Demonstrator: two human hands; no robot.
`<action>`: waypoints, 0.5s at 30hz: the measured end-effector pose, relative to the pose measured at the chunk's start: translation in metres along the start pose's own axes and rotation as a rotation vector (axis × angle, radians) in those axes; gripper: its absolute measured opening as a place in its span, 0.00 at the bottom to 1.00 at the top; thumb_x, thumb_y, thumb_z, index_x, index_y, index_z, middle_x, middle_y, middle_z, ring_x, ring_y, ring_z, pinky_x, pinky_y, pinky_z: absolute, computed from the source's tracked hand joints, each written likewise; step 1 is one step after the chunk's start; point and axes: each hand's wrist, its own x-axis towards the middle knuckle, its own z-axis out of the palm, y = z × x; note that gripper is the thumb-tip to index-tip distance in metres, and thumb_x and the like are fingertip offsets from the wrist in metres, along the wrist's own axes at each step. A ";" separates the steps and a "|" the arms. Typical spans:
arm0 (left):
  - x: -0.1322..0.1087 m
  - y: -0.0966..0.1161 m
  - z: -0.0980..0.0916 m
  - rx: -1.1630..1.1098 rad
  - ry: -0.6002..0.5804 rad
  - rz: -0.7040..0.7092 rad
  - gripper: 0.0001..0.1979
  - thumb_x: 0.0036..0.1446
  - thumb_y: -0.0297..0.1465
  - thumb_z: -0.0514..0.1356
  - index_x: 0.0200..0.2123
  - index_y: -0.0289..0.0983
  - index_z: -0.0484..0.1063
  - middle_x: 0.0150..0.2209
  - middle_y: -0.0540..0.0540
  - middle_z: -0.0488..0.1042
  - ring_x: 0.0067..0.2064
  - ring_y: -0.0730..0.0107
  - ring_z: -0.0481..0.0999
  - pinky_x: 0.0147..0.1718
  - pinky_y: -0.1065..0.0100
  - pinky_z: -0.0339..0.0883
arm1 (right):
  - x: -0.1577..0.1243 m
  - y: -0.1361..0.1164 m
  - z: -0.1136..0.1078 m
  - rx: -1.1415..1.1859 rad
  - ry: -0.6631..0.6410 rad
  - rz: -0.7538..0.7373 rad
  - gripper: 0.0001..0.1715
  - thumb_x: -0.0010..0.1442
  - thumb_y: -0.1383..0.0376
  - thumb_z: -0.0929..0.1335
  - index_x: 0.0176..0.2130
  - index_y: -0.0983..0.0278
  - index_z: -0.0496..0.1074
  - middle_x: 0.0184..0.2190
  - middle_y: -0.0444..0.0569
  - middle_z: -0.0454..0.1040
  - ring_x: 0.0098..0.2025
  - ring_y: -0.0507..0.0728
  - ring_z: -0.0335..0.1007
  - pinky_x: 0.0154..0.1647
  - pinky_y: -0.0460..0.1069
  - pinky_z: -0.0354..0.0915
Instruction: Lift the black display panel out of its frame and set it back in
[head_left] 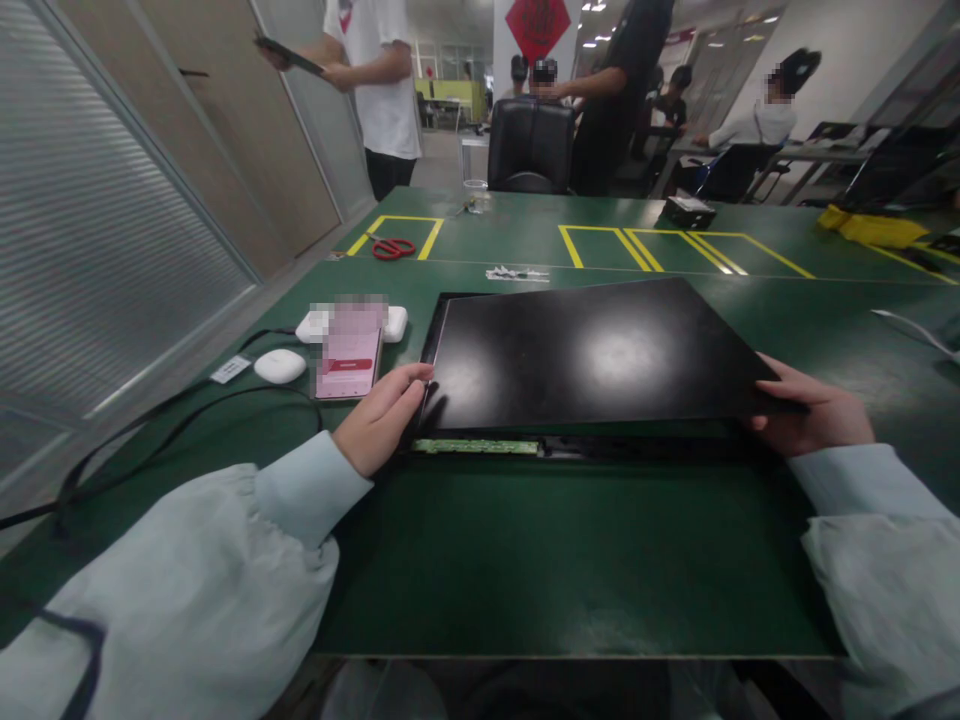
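A glossy black display panel (555, 355) lies between my hands, tilted with its right side raised. My right hand (821, 408) grips its near right corner, thumb on top and fingers underneath. At the left edge, my left hand (381, 415) is closed on the panel's side, thumb and forefinger pressed there. Below the panel is a dark frame (645, 449), mostly covered by it. Along the frame's near edge shows a strip of green circuit board (476, 447).
To the left are a phone (349, 355), a white rounded device (280, 366) and black cables (172, 425). Red scissors (394, 248) lie farther back near yellow tape outlines (600, 228). A black box (688, 212) sits at the far edge; people stand beyond.
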 end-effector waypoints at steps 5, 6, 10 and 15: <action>0.000 0.000 0.001 0.008 0.000 0.006 0.28 0.65 0.48 0.49 0.56 0.35 0.71 0.57 0.36 0.74 0.61 0.47 0.71 0.65 0.47 0.59 | -0.001 0.000 0.004 0.061 0.074 -0.006 0.22 0.34 0.72 0.69 0.33 0.61 0.80 0.32 0.52 0.79 0.19 0.51 0.64 0.08 0.42 0.59; 0.000 0.000 0.001 0.007 -0.001 0.005 0.28 0.65 0.49 0.49 0.56 0.35 0.71 0.57 0.36 0.74 0.61 0.48 0.71 0.65 0.47 0.59 | -0.001 0.000 0.004 0.064 0.081 -0.001 0.22 0.34 0.72 0.69 0.33 0.61 0.80 0.32 0.52 0.79 0.19 0.52 0.64 0.08 0.42 0.58; -0.001 0.001 0.000 0.016 -0.005 0.005 0.27 0.65 0.48 0.49 0.55 0.36 0.71 0.57 0.37 0.75 0.60 0.48 0.72 0.64 0.48 0.60 | 0.003 0.001 0.000 0.071 0.153 0.036 0.21 0.36 0.73 0.68 0.33 0.61 0.80 0.33 0.51 0.79 0.21 0.53 0.66 0.09 0.42 0.59; -0.001 0.004 -0.002 0.062 -0.002 0.009 0.27 0.65 0.48 0.48 0.55 0.35 0.71 0.56 0.38 0.75 0.59 0.48 0.72 0.64 0.47 0.60 | 0.002 0.000 0.000 0.086 0.173 0.036 0.21 0.37 0.73 0.68 0.33 0.61 0.80 0.34 0.53 0.79 0.21 0.52 0.65 0.09 0.41 0.58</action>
